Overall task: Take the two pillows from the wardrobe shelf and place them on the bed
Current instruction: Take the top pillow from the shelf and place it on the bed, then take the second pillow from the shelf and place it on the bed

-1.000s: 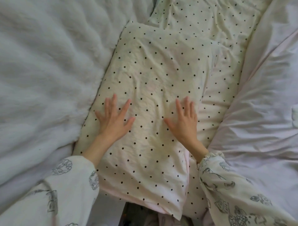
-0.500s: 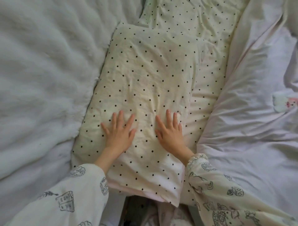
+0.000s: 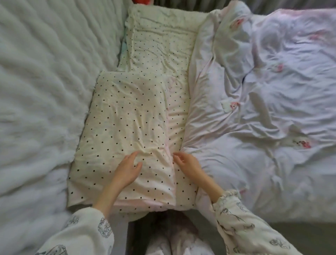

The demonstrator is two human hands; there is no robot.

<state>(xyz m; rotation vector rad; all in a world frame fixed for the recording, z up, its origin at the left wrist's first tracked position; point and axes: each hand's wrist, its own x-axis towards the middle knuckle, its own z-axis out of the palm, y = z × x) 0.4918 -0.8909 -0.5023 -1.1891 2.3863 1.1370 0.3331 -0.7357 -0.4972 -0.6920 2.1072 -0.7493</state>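
Note:
A cream pillow with black dots (image 3: 125, 123) lies flat on the bed, its near end at the bed's edge. A second pillow in the same dotted cloth (image 3: 161, 45) lies under and beyond it, reaching to the far end. My left hand (image 3: 127, 168) rests on the near pillow's lower right part, fingers relaxed. My right hand (image 3: 187, 164) hovers or lightly touches the dotted cloth just right of that pillow's edge, fingers loosely bent and holding nothing.
A fluffy white blanket (image 3: 41, 91) covers the bed to the left. A crumpled pale lilac duvet (image 3: 254, 118) with small pink prints fills the right side. My legs (image 3: 174, 242) stand against the bed's near edge. Something red (image 3: 143, 1) shows at the top.
Both hands slid back toward the pillow's near end and lifted from flat pressing. My right hand moved off the pillow to its right edge. The view pulled back, showing more of the bed.

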